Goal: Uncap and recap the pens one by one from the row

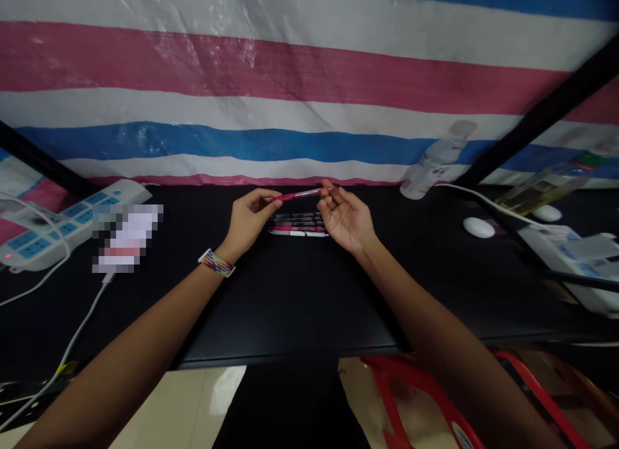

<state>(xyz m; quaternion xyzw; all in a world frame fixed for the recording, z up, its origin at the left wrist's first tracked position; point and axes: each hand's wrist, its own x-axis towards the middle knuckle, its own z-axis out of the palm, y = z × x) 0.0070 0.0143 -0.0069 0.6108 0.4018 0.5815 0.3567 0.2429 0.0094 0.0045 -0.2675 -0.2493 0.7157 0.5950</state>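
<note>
Pinching opposite ends, likely for steadiness, the left hand (247, 222) and right hand (350, 220) clamp a red pen (305, 194) above or beyond the pen row (298, 229).

Left hand (247, 220) pinching; right hand (350, 220) palm-up, curled.

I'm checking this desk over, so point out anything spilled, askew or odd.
Nothing appears spilled, and the pens on the desk lie side by side. One oddity: at left, the object on a white cable is pixelated, hiding its details. Both bottles at right lean, perhaps from lens distortion.
</note>
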